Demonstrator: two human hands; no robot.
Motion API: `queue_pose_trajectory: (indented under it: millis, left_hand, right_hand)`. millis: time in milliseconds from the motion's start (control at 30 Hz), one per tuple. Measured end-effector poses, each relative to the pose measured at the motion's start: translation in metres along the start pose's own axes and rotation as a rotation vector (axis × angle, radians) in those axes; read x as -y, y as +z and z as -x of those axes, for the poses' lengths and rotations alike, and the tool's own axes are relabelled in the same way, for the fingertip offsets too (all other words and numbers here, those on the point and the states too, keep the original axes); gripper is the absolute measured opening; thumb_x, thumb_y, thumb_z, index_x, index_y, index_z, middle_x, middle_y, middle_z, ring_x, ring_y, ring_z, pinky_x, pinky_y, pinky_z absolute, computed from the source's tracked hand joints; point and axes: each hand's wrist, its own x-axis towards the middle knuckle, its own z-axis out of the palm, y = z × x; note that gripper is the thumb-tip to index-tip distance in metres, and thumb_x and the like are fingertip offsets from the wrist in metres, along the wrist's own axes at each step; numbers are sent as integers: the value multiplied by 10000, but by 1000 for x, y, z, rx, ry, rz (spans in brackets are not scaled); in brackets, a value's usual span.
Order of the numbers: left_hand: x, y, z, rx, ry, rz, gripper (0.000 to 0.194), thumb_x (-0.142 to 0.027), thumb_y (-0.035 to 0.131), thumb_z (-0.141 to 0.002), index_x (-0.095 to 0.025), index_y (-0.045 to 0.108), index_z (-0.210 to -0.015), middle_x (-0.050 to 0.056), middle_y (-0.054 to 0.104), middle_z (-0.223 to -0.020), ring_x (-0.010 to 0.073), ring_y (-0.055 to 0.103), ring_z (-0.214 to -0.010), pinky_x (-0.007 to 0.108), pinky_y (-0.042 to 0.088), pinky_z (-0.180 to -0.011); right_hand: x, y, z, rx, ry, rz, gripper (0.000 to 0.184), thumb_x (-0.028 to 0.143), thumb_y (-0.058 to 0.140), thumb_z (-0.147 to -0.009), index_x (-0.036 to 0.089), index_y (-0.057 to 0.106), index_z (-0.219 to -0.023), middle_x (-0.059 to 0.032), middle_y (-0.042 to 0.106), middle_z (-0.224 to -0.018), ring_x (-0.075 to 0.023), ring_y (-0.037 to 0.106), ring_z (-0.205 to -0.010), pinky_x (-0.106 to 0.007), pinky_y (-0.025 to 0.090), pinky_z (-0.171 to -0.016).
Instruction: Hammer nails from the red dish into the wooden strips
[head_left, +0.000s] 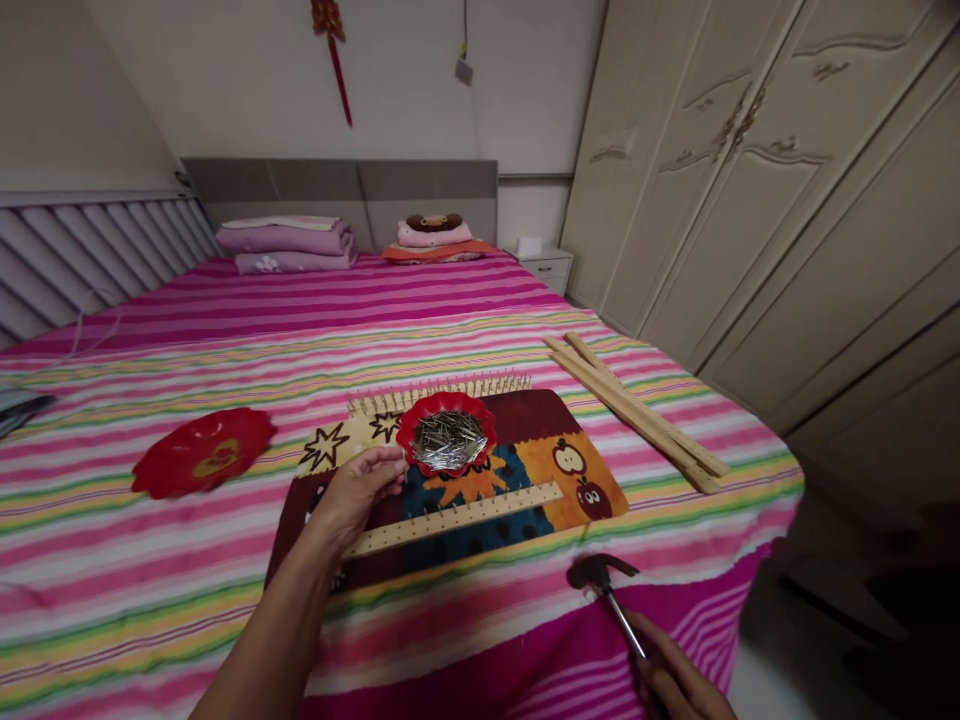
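Note:
A claw hammer (621, 618) is in my right hand (671, 675), with its head resting low over the front of the bed. The fingers of my left hand (367, 487) are pinched together at the left rim of a red scalloped bowl (406, 425), and what looks like a thin nail shows at their tips. Many loose nails (450, 440) fill the bowl. Just in front lies a pale wooden strip (465, 515) with rows of holes and several nails standing along it; my left wrist covers its left end. Behind the bowl, another strip (439, 388) bristles with upright nails.
A patterned mat (525, 425) lies under the bowl and front strip, on a striped bedspread (487, 340). To the left is a red lid-like dish (202, 455). Bare wooden strips (637, 415) lie at the right. Folded bedding (289, 243) sits by the headboard; wardrobes (750, 180) stand beyond.

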Motion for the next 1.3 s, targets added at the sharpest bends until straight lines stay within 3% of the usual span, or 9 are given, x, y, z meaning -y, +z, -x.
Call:
queue_pose_trajectory:
  millis: [100, 233, 467, 700, 900, 1000, 1100, 1167, 1300]
  left_hand:
    - [10, -12, 16, -69, -65, 58, 453, -341, 794, -422, -145, 620, -790, -19, 628, -681, 73, 551, -573, 212, 462, -580]
    - [30, -24, 30, -116, -49, -59, 411, -408, 773, -451, -145, 624, -730, -26, 608, -604, 74, 519, -518, 205, 437, -522]
    - [66, -27, 26, -127, 56, -229, 365, -470, 688, -544, -172, 598, -737, -43, 583, -547, 72, 453, -440, 200, 362, -440]
    - [71, -22, 29, -210, 60, -535, 320, -492, 577, -643, -205, 610, -780, -58, 564, -531, 93, 477, -448, 201, 356, -441]
    - [70, -22, 34, -240, 102, -739, 302, -482, 523, -674, -228, 644, -784, -46, 612, -571, 115, 530, -505, 214, 389, -497]
    - [69, -20, 36, -256, 125, -772, 279, -467, 516, -675, -242, 651, -770, -41, 644, -599, 130, 570, -557, 218, 412, -537]
    - [68, -15, 37, -285, 175, -777, 231, -424, 528, -657, -247, 653, -736, -32, 682, -674, 143, 603, -634, 226, 436, -600]
    - [69, -14, 38, -302, 202, -773, 211, -403, 526, -653, -247, 654, -718, -28, 691, -704, 147, 611, -662, 230, 445, -625]
    - [73, -16, 37, -313, 245, -762, 199, -390, 523, -663, -250, 657, -705, -27, 695, -722, 147, 614, -675, 236, 452, -640]
  right_hand:
    - [-1, 0, 0, 18, 27, 29, 602, 544, 657, -632, 274, 625, -1170, -52, 674, -1146, -231, 642, -1006, -213, 539, -693]
    - [3, -3, 0, 48, -9, 91, 578, 504, 650, -662, 255, 618, -1183, -45, 660, -1171, -233, 621, -1044, -216, 530, -744]
    - [9, -2, 4, 40, -60, 140, 546, 485, 637, -691, 238, 620, -1179, -57, 648, -1195, -240, 597, -1082, -237, 516, -802]
    - [22, 4, 11, 81, -7, 116, 586, 495, 611, -722, 218, 559, -1236, -51, 688, -1097, -192, 671, -871, -210, 533, -682]
    - [33, 13, 27, 76, -32, 124, 524, 474, 598, -748, 237, 578, -1215, -38, 658, -1162, -190, 634, -996, -187, 510, -757]
    - [51, 29, 40, 134, -116, 197, 476, 472, 560, -783, 260, 587, -1208, -24, 693, -1061, -168, 663, -852, -186, 514, -712]
    - [80, 56, 48, 266, -274, 312, 419, 414, 511, -833, 258, 578, -1217, 3, 696, -810, -137, 618, -650, -194, 506, -650]
    - [101, 78, 49, 371, -335, 371, 410, 359, 460, -871, 239, 535, -1255, 27, 631, -662, -125, 554, -538, -196, 484, -548]
    - [133, 122, 41, 472, -482, 394, 392, 245, 405, -889, 236, 504, -1268, 60, 491, -569, -98, 429, -456, -188, 411, -462]
